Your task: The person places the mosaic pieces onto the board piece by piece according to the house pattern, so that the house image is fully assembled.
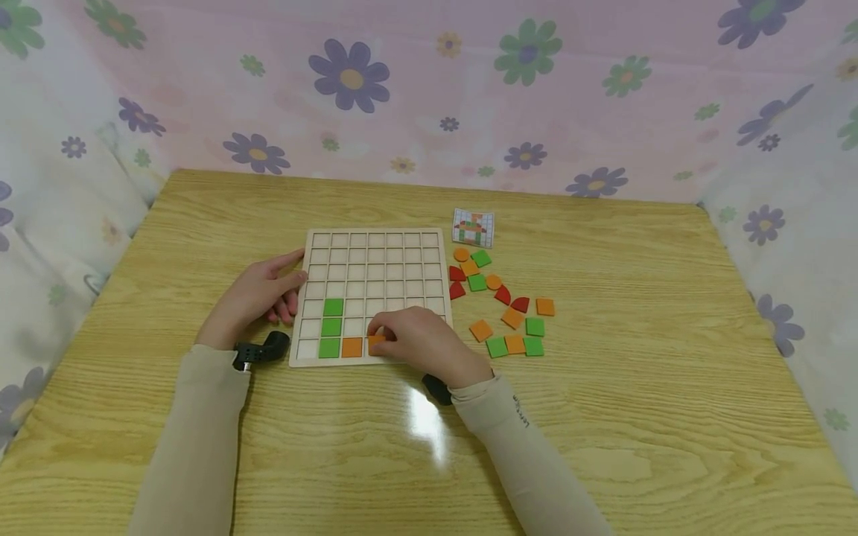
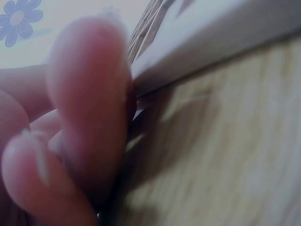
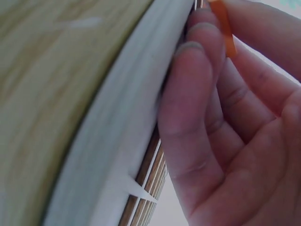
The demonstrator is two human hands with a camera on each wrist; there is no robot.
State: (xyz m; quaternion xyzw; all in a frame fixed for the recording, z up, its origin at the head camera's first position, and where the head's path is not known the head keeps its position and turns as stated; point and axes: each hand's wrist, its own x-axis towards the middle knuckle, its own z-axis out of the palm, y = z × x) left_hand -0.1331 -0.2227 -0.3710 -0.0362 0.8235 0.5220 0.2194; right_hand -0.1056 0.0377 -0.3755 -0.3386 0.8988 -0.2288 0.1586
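1. As I watched through the head view, the right hand (image 1: pixel 429 344) pinched an orange square tile (image 1: pixel 373 346) between thumb and fingertips, at the front edge of the gridded wooden board (image 1: pixel 328 362), fourth cell from the left corner.
2. At the board's left edge, the left hand (image 1: pixel 258 294) rested with fingers loosely parted and nothing in its grasp; I took that for steadying.
3. Along the front edge, another orange tile (image 1: pixel 351 348) filled the third cell, and three green square tiles (image 1: pixel 331 327) ran back from the second.
4. I judged the step in hand to be seating the pinched tile; fingers hid part of it, so I couldn't tell whether it lay flat.
5. The next move, I reckoned, called for squaring it in its cell, pressing lightly, then letting go.
6. Off the board's right edge, loose tiles (image 1: pixel 534 327) lay on the desk (image 1: pixel 637 409), with a picture card (image 1: pixel 473 228) near the back-right corner.
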